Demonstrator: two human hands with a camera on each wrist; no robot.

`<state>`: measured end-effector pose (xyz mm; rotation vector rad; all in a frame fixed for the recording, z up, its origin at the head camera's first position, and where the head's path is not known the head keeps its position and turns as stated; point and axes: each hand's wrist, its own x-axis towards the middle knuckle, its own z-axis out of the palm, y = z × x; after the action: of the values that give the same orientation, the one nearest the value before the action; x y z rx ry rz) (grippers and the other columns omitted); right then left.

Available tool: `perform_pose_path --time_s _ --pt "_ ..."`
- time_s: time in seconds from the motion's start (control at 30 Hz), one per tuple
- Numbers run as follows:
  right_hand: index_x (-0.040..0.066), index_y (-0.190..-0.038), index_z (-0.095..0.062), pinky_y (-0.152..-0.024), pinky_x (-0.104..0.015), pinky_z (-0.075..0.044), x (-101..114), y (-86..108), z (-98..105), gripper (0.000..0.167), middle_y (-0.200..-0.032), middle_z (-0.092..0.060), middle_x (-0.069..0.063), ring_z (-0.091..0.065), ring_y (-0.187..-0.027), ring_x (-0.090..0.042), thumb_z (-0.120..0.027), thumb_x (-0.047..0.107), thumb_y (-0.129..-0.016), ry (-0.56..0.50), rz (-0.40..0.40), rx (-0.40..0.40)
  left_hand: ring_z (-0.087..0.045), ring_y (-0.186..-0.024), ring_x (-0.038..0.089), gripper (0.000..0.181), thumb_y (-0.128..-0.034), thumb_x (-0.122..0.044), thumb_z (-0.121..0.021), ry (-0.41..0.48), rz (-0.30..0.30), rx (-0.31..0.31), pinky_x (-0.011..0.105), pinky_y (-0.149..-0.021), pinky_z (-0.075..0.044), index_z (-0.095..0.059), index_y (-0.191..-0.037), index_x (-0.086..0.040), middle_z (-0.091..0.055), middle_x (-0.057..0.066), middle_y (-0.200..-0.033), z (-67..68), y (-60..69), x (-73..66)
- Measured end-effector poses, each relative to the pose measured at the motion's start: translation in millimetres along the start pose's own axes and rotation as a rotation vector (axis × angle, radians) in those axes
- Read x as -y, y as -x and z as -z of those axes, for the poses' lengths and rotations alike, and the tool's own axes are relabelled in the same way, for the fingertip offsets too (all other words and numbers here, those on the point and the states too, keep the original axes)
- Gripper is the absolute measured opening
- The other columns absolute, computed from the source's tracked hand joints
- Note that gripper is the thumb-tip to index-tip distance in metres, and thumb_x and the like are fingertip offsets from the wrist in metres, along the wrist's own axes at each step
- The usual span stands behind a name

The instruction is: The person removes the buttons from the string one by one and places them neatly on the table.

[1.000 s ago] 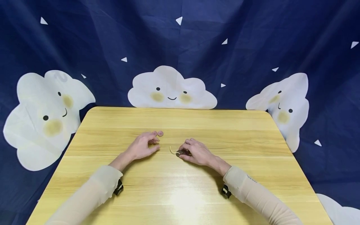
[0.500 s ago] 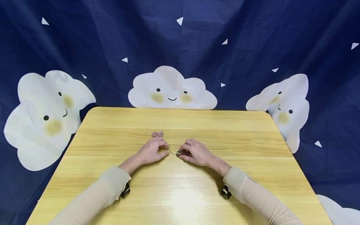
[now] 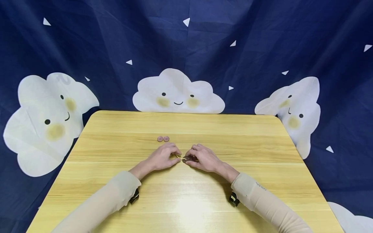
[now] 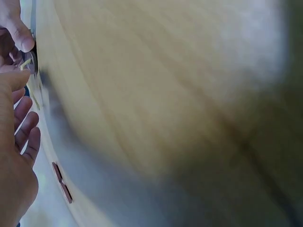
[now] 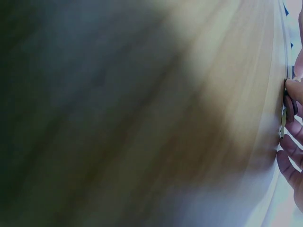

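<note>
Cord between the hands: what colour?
Yellow. The cord shows best in the head view.

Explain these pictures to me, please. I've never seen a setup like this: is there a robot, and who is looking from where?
There is no robot here, just a person working with two bare hands. The wide picture comes from a camera on the person's head, looking forward and down. The two close, tilted ones come from a camera on each wrist; the black gadget at each wrist is probably that.

On the wooden table lie two pinkish buttons, side by side. The right hand holds a dark brown button with a yellow cord at it. The left hand is at the cord; whether it pinches it is hard to tell. Behind hangs a dark blue cloth with smiling clouds.
</note>
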<state>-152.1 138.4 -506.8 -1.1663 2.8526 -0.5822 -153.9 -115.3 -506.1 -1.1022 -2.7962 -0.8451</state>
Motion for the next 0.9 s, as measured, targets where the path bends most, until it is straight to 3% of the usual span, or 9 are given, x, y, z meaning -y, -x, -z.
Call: perform_pose_path --time_s 0.47,0.9 --pt "0.023 -0.115 -0.075 -0.073 -0.022 -0.045 1.2 -1.1 1.0 0.025 -0.100 -0.067 0.006 -0.053 -0.088 -0.010 -0.076 0.040 -0.096 -0.008 -0.004 0.008 -0.059 -0.093 0.010 0.004 -0.0942 -0.022 -0.079 0.011 0.002 0.037 0.030 -0.086 -0.056 -0.077 -0.095 -0.018 -0.070 -0.007 -0.095 -6.2 -3.3 -3.3" --pt "0.022 -0.119 -0.074 -0.075 -0.023 -0.047 0.9 0.1 2.6 0.036 -0.101 -0.068 0.006 -0.054 -0.088 -0.009 -0.078 0.046 -0.093 0.007 -0.015 0.011 -0.060 -0.090 0.009 0.004 -0.0940 -0.020 -0.079 0.017 -0.010 0.042 0.029 -0.085 -0.056 -0.077 -0.091 -0.018 -0.070 -0.007 -0.092 -7.1 -3.0 -2.2"
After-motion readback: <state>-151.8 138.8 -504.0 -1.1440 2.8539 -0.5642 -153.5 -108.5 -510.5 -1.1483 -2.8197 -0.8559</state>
